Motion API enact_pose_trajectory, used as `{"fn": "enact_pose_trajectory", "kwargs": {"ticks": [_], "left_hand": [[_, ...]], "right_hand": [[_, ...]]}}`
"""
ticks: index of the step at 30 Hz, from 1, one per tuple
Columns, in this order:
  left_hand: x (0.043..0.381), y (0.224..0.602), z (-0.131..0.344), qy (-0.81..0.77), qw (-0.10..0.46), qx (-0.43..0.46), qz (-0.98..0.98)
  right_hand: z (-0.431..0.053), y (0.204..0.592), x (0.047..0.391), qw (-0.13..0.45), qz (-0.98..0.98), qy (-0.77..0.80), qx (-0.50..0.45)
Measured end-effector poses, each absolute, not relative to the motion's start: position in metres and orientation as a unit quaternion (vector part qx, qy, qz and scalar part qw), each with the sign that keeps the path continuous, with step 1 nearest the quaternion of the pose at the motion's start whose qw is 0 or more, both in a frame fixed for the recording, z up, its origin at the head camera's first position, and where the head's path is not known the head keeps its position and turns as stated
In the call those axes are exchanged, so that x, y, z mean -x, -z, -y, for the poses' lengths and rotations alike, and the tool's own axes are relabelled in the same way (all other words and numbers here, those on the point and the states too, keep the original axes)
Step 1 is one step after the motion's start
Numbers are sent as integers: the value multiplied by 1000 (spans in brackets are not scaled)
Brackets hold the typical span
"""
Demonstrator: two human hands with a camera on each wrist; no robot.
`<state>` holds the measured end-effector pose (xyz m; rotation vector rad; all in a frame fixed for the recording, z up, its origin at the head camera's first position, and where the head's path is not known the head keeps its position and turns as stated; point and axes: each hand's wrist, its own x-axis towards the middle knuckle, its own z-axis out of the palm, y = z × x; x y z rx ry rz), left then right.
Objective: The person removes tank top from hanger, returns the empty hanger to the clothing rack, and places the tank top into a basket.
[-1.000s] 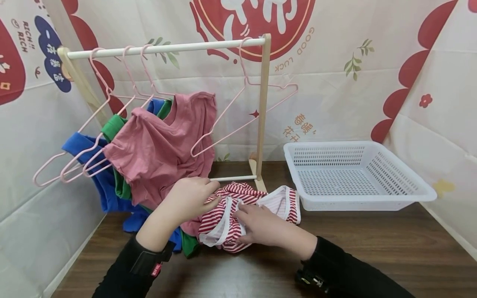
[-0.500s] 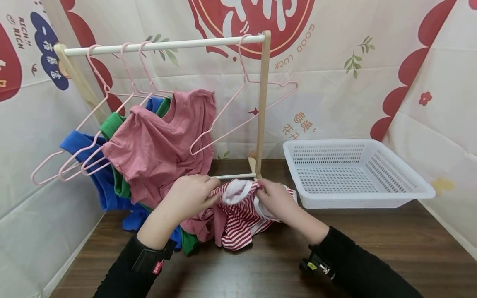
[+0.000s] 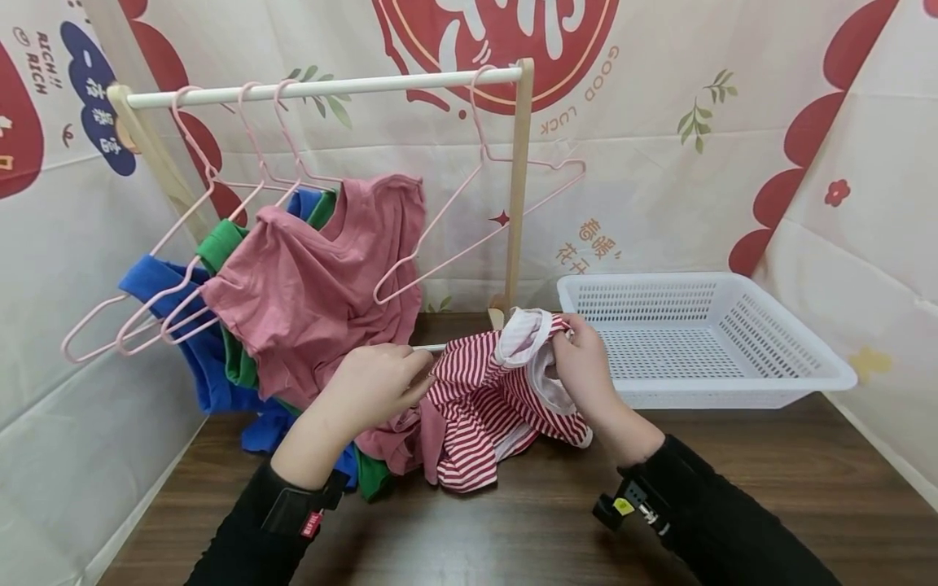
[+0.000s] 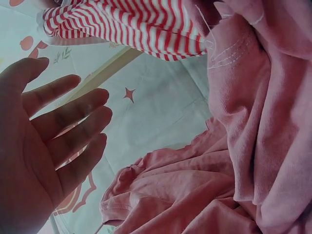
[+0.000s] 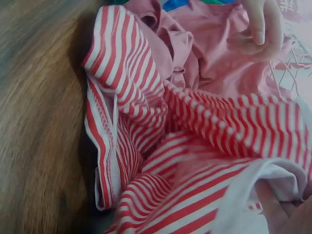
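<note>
A red-and-white striped shirt (image 3: 476, 399) with white trim lies bunched on the table, its upper part lifted. My right hand (image 3: 584, 358) pinches it near the white-edged opening; in the right wrist view, some fingers (image 5: 273, 207) are inside that opening. My left hand (image 3: 377, 378) hovers in front of the hanging pink shirt (image 3: 308, 277), left of the striped cloth. Seen from the left wrist, the left hand (image 4: 53, 131) has its fingers spread and relaxed and holds nothing. The pink shirt's lower end lies on the table beside the striped shirt.
A white-barred rack (image 3: 330, 86) with wooden posts stands at the back left. On it hang blue (image 3: 212, 374) and green (image 3: 220, 244) garments behind the pink one. A bare pink hanger (image 3: 479, 175) hangs at its right end. A white basket (image 3: 718, 395) sits at right.
My right hand has taken hold of the striped shirt's edge and drawn it up and to the right, spreading the cloth. My left hand has stayed nearly in place.
</note>
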<state>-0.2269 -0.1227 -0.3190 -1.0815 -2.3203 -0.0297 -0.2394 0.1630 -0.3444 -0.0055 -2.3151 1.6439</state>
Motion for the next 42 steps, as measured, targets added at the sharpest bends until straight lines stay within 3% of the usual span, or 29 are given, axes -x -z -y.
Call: {"fn": "enact_pose_trajectory", "kwargs": {"ticks": [7, 15, 20, 28, 34, 42], "left_hand": [[228, 320, 122, 11, 273, 403, 873], [229, 321, 118, -5, 253, 397, 882], [230, 323, 115, -19, 235, 391, 890], [230, 328, 110, -23, 221, 395, 891], [231, 331, 105, -13, 197, 398, 896], [233, 335, 101, -14, 209, 414, 886]], "right_hand": [[-153, 359, 243, 179, 861, -473, -55], [-134, 380, 236, 66, 913, -350, -201], [-126, 391, 234, 34, 933, -200, -296], [-115, 405, 226, -51, 952, -70, -294], [-113, 413, 226, -3, 947, 17, -320], [-127, 412, 227, 91, 930, 40, -355]]}}
